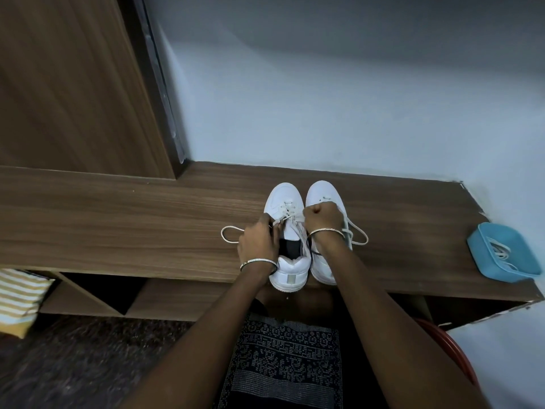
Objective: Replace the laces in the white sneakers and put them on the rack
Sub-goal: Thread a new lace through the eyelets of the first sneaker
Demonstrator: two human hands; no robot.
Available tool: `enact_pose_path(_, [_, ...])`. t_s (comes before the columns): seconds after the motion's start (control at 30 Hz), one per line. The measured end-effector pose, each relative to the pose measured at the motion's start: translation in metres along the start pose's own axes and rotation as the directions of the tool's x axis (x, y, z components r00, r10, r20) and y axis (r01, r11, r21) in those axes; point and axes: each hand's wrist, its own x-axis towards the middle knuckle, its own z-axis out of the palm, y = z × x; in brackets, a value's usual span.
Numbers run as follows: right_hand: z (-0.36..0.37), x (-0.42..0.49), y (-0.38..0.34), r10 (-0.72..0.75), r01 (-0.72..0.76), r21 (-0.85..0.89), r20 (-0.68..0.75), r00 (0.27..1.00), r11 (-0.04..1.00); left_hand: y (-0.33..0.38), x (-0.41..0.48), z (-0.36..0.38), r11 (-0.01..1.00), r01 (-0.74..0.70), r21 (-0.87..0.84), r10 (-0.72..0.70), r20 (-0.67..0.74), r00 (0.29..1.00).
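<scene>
Together on the brown wooden surface (147, 216) stand two white sneakers (283, 196), left grip (256, 240) and right grip (321, 216) each clenching cream laces (287, 208), blue plastic basket (483, 261) well apart.

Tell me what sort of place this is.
Probably a home corner, perhaps an entryway: a low wooden rack with open cubbies below, a wooden cupboard beside it, white sneakers on top.

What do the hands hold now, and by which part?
The left hand pinches the lace by the sneaker's upper eyelets. The right hand is fisted, apparently round the lace's other end.
</scene>
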Motion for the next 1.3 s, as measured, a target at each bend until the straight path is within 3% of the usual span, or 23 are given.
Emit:
enact_pose_path(0.1, [-0.002,0.005,0.006,0.023,-0.013,0.113,-0.086,0.996,0.993,-0.001,0.0,0.0,1.0,-0.006,0.0,0.006,0.004,1.0])
enact_pose_path(0.17, [-0.004,-0.001,0.004,-0.12,0.128,0.052,-0.127,0.985,0.99,-0.001,0.0,0.001,1.0,-0.002,-0.01,0.002,0.004,1.0])
enact_pose_path(0.23, [-0.001,-0.006,0.001,-0.348,0.343,-0.086,-0.04,0.937,0.935,-0.002,-0.001,0.001,1.0,-0.005,-0.013,0.005,0.003,1.0])
enact_pose_path(0.3, [0.005,-0.011,-0.002,-0.447,0.458,-0.315,0.112,0.888,0.831,-0.002,-0.001,0.0,1.0,-0.011,-0.02,0.011,0.005,1.0])
enact_pose_path(0.4, [0.013,-0.016,-0.007,-0.44,0.441,-0.53,0.138,0.888,0.724,-0.001,-0.001,-0.002,0.999,-0.003,-0.035,0.003,0.011,1.0])
enact_pose_path(0.5, [0.017,-0.017,-0.013,-0.437,0.412,-0.574,0.102,0.894,0.708,0.0,-0.002,-0.004,0.999,-0.011,-0.032,0.012,0.013,1.0])
enact_pose_path(0.57, [0.019,-0.014,-0.012,-0.391,0.372,-0.527,0.081,0.917,0.764,0.0,-0.002,-0.004,0.999,-0.015,-0.034,0.016,0.011,1.0])
enact_pose_path(0.7, [0.008,-0.003,-0.001,-0.245,0.22,-0.183,-0.128,0.961,0.958,0.002,-0.002,-0.006,1.0,-0.007,-0.028,0.008,0.02,1.0])
enact_pose_path(0.8, [-0.015,0.006,0.012,-0.142,0.13,-0.06,-0.303,0.942,0.99,0.004,-0.003,-0.007,0.999,0.029,-0.027,-0.028,0.033,0.999])
enact_pose_path(0.87, [-0.025,0.01,0.019,-0.117,0.103,-0.059,-0.328,0.938,0.993,0.005,-0.004,-0.007,0.999,0.028,-0.028,-0.027,0.029,0.999])
enact_pose_path(1.0, [-0.018,-0.002,0.018,-0.313,0.285,-0.138,-0.272,0.91,0.949,0.005,-0.005,-0.007,0.998,0.035,-0.051,-0.034,0.018,0.999])
enact_pose_path(1.1, [-0.006,-0.014,0.006,-0.499,0.461,-0.288,-0.074,0.863,0.839,0.005,-0.005,-0.008,0.998,0.032,-0.052,-0.031,0.018,0.999])
enact_pose_path(1.2, [0.007,-0.023,-0.003,-0.457,0.45,-0.445,0.099,0.884,0.774,0.006,-0.006,-0.01,0.998,0.037,-0.048,-0.036,0.022,0.999])
enact_pose_path(1.3, [0.014,-0.025,-0.007,-0.425,0.408,-0.522,0.095,0.9,0.749,0.005,-0.005,-0.01,0.998,0.034,-0.057,-0.032,0.025,0.999])
